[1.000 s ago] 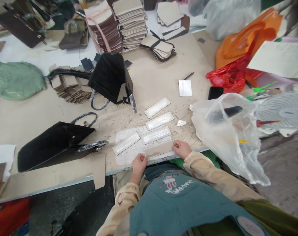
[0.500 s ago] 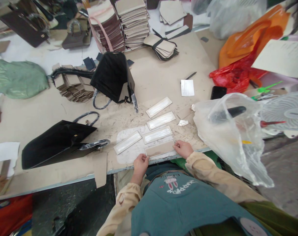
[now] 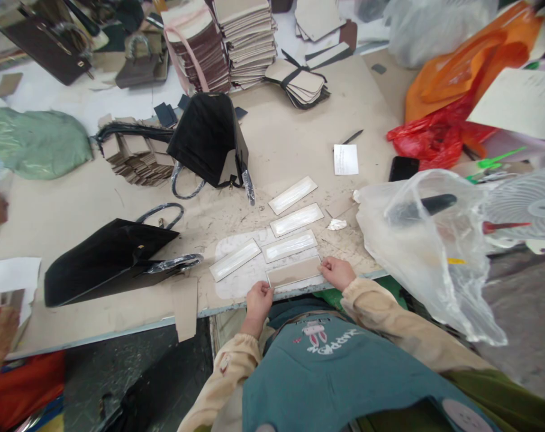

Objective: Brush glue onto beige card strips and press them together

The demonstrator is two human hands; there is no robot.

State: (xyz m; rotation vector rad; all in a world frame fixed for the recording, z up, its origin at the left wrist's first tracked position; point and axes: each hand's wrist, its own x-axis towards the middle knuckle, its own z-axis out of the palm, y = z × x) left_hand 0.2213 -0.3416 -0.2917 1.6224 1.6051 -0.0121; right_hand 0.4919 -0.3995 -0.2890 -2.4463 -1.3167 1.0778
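Observation:
A flat rectangular brown strip (image 3: 294,273) with pale edges lies at the table's front edge. My left hand (image 3: 258,303) pinches its left end, and my right hand (image 3: 338,273) pinches its right end. Just beyond it rests a similar strip (image 3: 289,246) with a shiny whitish face. Two more such strips, a middle one (image 3: 296,220) and a far one (image 3: 293,195), are laid out behind it. Another strip (image 3: 235,260) lies slanted to the left. Part of a whitish sheet (image 3: 225,289) shows under the nearer strips.
Black handbags, one lying (image 3: 105,258) and one upright (image 3: 204,135), occupy the left and centre. A clear plastic bag (image 3: 389,222), a phone (image 3: 404,168) and a fan (image 3: 524,204) are at the right. Stacked panels (image 3: 248,48) stand behind. Another person's hand (image 3: 0,336) shows at far left.
The view has shifted slightly, so everything sits a little further right. Both my hands keep their hold on the strip. The other person's hand at far left shows more.

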